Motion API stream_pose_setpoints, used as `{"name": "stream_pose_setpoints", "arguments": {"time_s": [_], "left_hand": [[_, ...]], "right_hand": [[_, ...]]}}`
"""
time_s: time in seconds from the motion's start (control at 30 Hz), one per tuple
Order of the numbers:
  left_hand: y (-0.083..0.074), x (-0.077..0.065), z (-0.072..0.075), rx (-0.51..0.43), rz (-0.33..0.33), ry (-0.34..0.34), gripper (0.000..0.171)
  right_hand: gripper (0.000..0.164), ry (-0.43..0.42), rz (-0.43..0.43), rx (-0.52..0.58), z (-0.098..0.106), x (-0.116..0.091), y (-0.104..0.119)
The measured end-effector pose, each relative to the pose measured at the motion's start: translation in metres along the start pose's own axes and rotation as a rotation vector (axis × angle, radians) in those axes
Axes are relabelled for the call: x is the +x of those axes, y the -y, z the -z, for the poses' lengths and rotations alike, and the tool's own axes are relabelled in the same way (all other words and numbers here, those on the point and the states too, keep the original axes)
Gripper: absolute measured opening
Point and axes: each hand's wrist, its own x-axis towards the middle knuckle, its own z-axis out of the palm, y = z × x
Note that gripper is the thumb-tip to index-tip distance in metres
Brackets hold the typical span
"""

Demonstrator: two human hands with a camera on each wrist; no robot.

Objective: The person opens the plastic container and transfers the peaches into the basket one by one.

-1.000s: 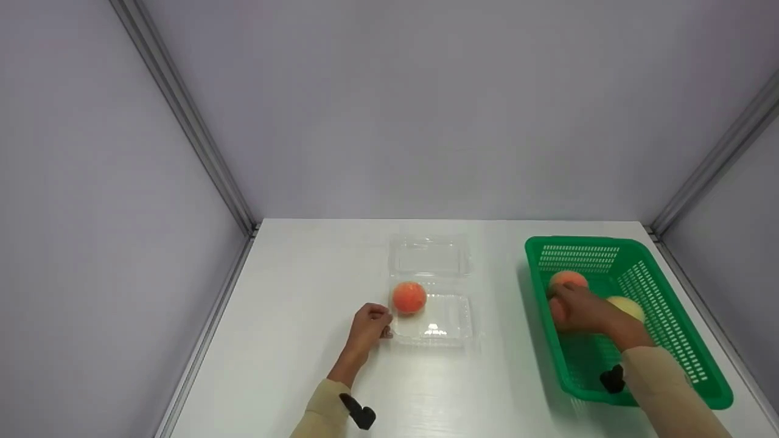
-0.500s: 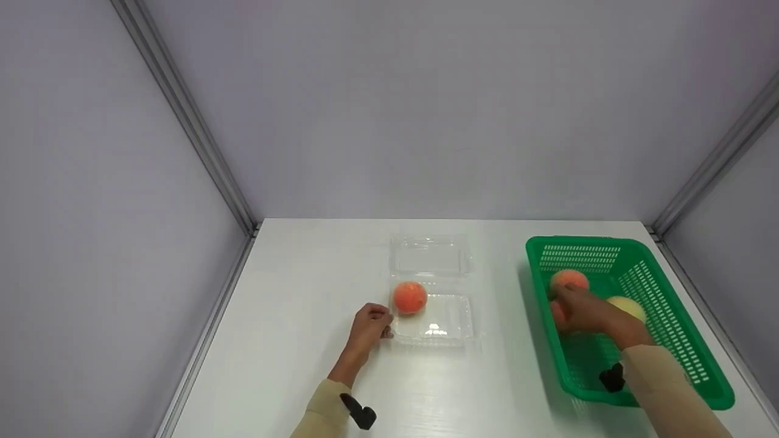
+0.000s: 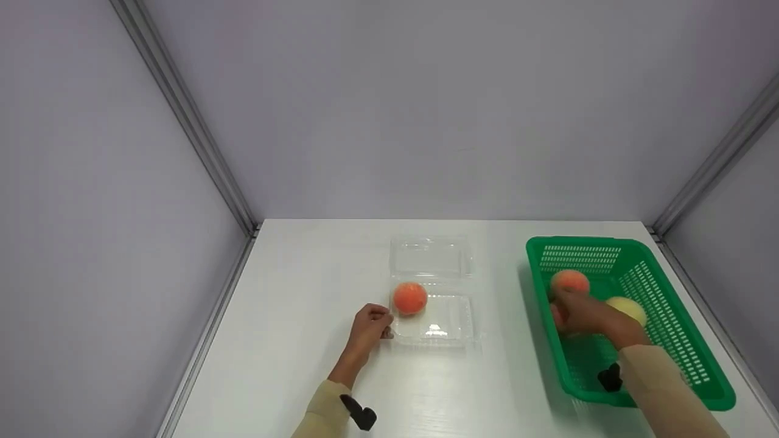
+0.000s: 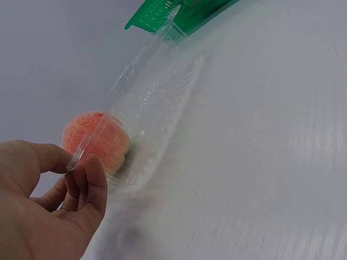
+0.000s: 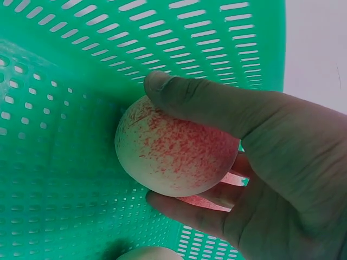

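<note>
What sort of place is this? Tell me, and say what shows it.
Probably a small work booth, though its wider setting is out of view: plain walls close in three visible sides, grey rails run along the corners, and a white table fills the space between.

White table (image 3: 292, 280), grey walls (image 3: 426, 121)

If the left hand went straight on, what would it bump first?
The left hand pinches the clear box; past its rim, probably the peach inside comes first, though depth is unclear.
</note>
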Motion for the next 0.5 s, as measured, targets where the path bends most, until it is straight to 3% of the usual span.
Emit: {"name": "stream_pose_setpoints", "arguments": {"time_s": [0.5], "left_hand": [[-0.0045, -0.0038, 0.0003, -0.001, 0.006, -0.005, 0.026]], "right_hand": [[0.032, 0.031, -0.072, 0.055, 0.0003, -0.0014, 0.0029]]}}
